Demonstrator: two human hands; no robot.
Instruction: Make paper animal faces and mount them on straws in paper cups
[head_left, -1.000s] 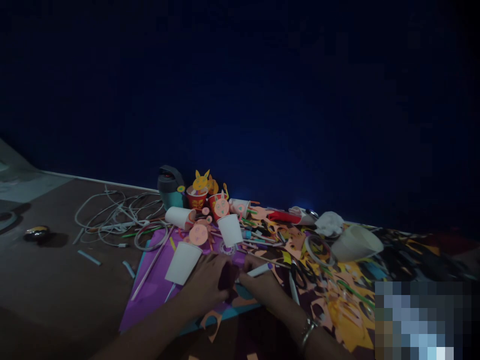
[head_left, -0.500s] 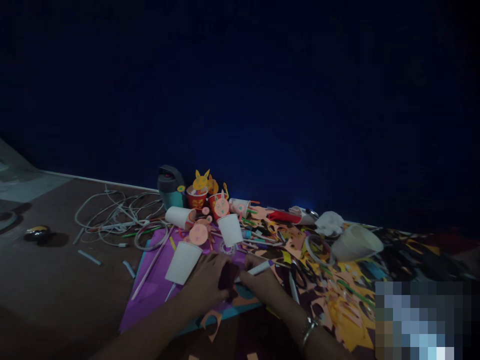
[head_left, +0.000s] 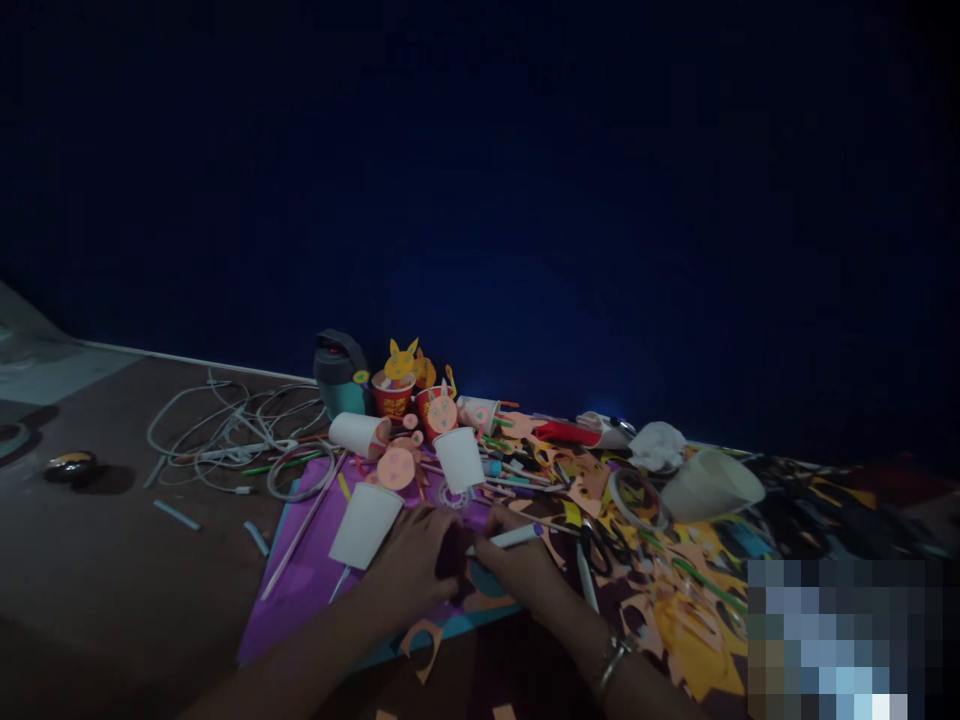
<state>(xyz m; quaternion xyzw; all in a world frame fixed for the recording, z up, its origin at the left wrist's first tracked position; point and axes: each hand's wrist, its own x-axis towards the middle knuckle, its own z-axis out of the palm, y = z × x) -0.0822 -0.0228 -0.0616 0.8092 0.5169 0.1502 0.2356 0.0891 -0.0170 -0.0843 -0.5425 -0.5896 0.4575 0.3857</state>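
Over purple paper [head_left: 289, 605]: right hand [head_left: 521, 565], fingers pinching pen [head_left: 514, 538]; left hand [head_left: 424, 555], finger state untellable; white cup [head_left: 367, 525] alongside, could tip if nudged.

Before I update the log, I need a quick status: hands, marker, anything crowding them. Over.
Right hand holding white marker. Left hand over purple sheet, grip unclear. White cup close beside left hand, paper scraps off to the right.

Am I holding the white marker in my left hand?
No, the white marker is held in the right hand.
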